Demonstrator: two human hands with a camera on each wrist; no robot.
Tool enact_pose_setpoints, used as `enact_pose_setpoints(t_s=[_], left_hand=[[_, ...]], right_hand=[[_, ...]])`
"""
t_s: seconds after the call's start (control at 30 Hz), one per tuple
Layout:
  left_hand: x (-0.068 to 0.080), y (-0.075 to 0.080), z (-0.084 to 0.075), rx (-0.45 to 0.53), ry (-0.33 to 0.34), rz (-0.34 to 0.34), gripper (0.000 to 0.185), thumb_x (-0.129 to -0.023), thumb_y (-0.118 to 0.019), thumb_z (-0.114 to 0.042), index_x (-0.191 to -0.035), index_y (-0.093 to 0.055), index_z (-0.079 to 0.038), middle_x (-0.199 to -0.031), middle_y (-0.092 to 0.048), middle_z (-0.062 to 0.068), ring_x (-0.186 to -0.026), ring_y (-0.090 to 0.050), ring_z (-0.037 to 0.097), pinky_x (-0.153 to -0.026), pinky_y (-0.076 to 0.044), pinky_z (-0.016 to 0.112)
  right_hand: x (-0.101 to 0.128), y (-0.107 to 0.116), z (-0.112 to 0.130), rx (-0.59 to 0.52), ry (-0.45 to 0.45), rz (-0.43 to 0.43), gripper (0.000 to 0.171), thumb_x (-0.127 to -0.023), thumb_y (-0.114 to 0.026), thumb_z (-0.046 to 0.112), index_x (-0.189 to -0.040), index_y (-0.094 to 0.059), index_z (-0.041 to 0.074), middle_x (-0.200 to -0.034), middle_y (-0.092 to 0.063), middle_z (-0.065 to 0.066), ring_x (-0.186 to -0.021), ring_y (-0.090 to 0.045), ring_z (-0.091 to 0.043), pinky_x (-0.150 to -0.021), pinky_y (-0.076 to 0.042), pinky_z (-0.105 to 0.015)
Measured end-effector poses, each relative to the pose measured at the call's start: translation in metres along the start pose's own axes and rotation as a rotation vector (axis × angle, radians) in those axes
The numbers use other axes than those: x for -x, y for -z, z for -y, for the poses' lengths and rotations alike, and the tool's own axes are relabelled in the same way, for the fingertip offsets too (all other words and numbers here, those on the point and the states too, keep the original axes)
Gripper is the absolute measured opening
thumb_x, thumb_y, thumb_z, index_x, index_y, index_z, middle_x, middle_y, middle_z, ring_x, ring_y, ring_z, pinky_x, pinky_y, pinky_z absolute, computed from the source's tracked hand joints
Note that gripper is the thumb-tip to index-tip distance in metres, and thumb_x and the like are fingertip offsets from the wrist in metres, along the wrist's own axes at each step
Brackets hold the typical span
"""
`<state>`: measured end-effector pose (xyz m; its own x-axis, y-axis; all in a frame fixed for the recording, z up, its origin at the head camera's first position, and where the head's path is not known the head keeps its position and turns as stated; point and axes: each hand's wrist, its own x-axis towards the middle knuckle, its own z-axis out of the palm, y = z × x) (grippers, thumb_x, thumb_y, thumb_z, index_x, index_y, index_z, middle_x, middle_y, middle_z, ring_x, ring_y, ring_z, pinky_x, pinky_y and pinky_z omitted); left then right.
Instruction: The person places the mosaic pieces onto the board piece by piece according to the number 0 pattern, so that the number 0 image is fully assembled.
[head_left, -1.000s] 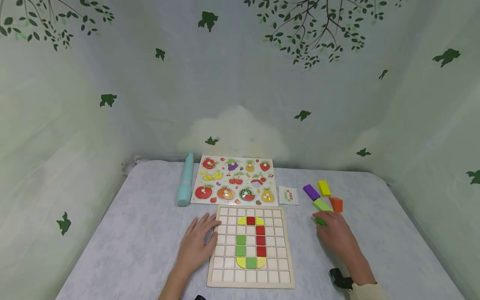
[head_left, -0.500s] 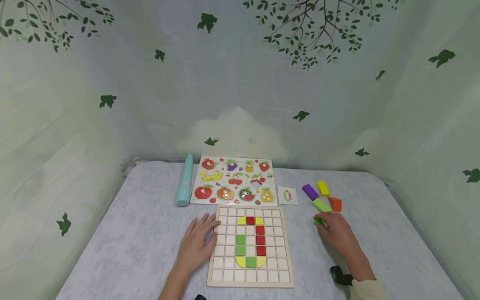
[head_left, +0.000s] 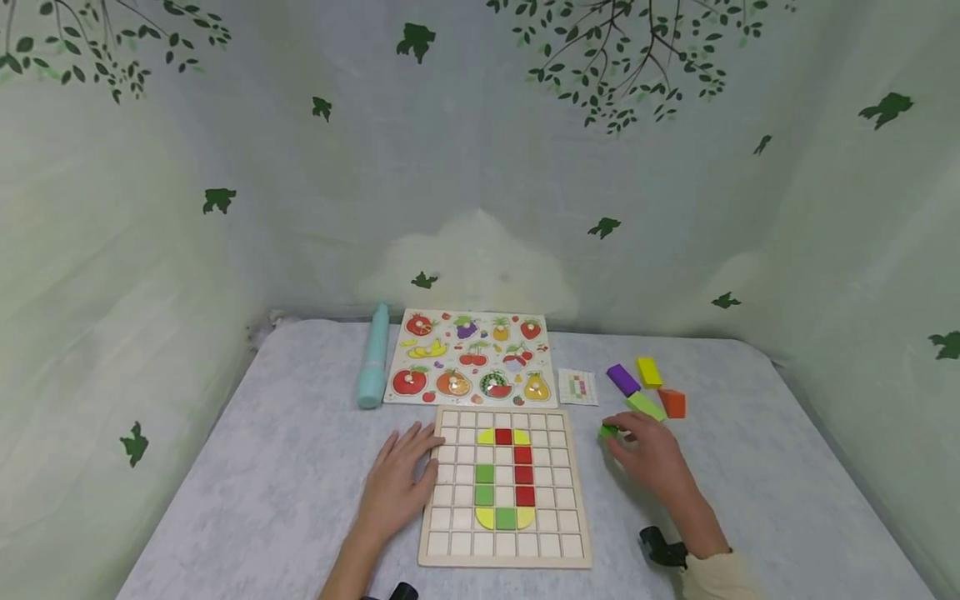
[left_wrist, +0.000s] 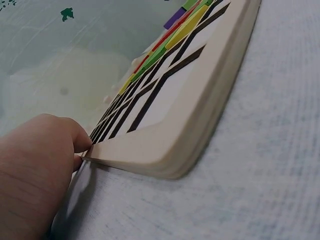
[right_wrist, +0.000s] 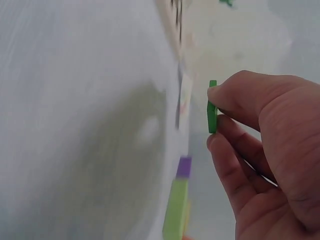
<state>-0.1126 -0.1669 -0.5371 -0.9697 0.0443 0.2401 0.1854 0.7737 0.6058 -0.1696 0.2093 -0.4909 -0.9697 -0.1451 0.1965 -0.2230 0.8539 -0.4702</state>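
Observation:
A wooden grid board (head_left: 504,487) lies on the table with red, green and yellow tiles set in its middle. My left hand (head_left: 395,487) rests flat on the table, fingers straight and touching the board's left edge (left_wrist: 165,152). My right hand (head_left: 647,454) is to the right of the board and pinches a small green tile (head_left: 608,431) between thumb and fingers; in the right wrist view the green tile (right_wrist: 212,107) stands on edge at the fingertips (right_wrist: 225,97).
A fruit peg puzzle (head_left: 470,358) and a teal tube (head_left: 372,357) lie behind the board. A small pattern card (head_left: 578,387) sits at the right of the puzzle. Purple (head_left: 622,379), yellow (head_left: 648,372), light green (head_left: 645,406) and orange (head_left: 672,403) blocks lie right of it.
My right hand has lifted the green tile from beside the blocks and moved left toward the board. The left hand has stayed in place.

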Motion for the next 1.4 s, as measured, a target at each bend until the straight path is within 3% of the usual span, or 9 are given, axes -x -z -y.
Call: enact_pose_setpoints(t_s=[0.37, 0.63, 0.8, 0.97, 1.13, 1.4], left_hand=[[0.0, -0.003, 0.002, -0.001, -0.009, 0.012, 0.031, -0.098, -0.066, -0.018, -0.129, -0.07, -0.017, -0.152, -0.057, 0.004, -0.149, -0.043, 0.029, -0.128, -0.022, 0.052], [0.0, 0.003, 0.004, -0.015, -0.001, 0.009, 0.031, -0.098, -0.066, -0.018, -0.129, -0.07, -0.017, -0.152, -0.057, 0.005, -0.149, -0.043, 0.03, -0.127, -0.021, 0.053], [-0.002, 0.004, 0.005, -0.007, 0.0, 0.002, 0.031, -0.098, -0.066, -0.017, -0.129, -0.07, -0.017, -0.152, -0.057, 0.004, -0.149, -0.043, 0.029, -0.128, -0.021, 0.052], [-0.004, 0.004, 0.005, 0.002, 0.001, -0.002, 0.03, -0.098, -0.067, -0.016, -0.127, -0.071, -0.017, -0.151, -0.057, 0.005, -0.148, -0.044, 0.03, -0.127, -0.021, 0.053], [-0.005, 0.0, 0.004, 0.017, 0.002, 0.009, 0.03, -0.098, -0.066, -0.017, -0.128, -0.071, -0.016, -0.151, -0.057, 0.006, -0.148, -0.044, 0.03, -0.128, -0.021, 0.053], [-0.008, -0.002, 0.003, 0.009, -0.001, 0.003, 0.03, -0.099, -0.066, -0.017, -0.128, -0.071, -0.016, -0.152, -0.057, 0.005, -0.148, -0.044, 0.029, -0.127, -0.022, 0.052]], right_hand=[[0.001, -0.021, 0.049, -0.105, 0.058, 0.064, 0.024, -0.086, -0.085, 0.015, -0.108, -0.078, 0.017, -0.112, -0.071, 0.002, -0.097, -0.067, -0.014, -0.081, -0.063, -0.032], [-0.001, -0.04, 0.086, -0.169, 0.221, 0.111, 0.02, -0.086, -0.084, 0.014, -0.105, -0.079, 0.018, -0.106, -0.073, 0.004, -0.09, -0.066, -0.012, -0.076, -0.061, -0.024], [-0.006, -0.05, 0.103, -0.202, 0.294, 0.161, 0.017, -0.089, -0.082, 0.016, -0.106, -0.081, 0.017, -0.11, -0.074, 0.002, -0.098, -0.067, -0.015, -0.081, -0.063, -0.031], [-0.011, -0.064, 0.111, -0.188, 0.323, 0.226, 0.017, -0.092, -0.08, 0.023, -0.108, -0.082, 0.019, -0.112, -0.076, 0.004, -0.1, -0.064, -0.012, -0.084, -0.058, -0.028], [-0.015, -0.073, 0.111, -0.167, 0.331, 0.263, 0.014, -0.092, -0.079, 0.026, -0.105, -0.083, 0.022, -0.111, -0.075, 0.007, -0.097, -0.061, -0.009, -0.077, -0.053, -0.023], [-0.021, -0.078, 0.114, -0.117, 0.38, 0.275, 0.012, -0.092, -0.079, 0.026, -0.103, -0.084, 0.021, -0.108, -0.076, 0.011, -0.104, -0.064, -0.011, -0.091, -0.057, -0.03]])
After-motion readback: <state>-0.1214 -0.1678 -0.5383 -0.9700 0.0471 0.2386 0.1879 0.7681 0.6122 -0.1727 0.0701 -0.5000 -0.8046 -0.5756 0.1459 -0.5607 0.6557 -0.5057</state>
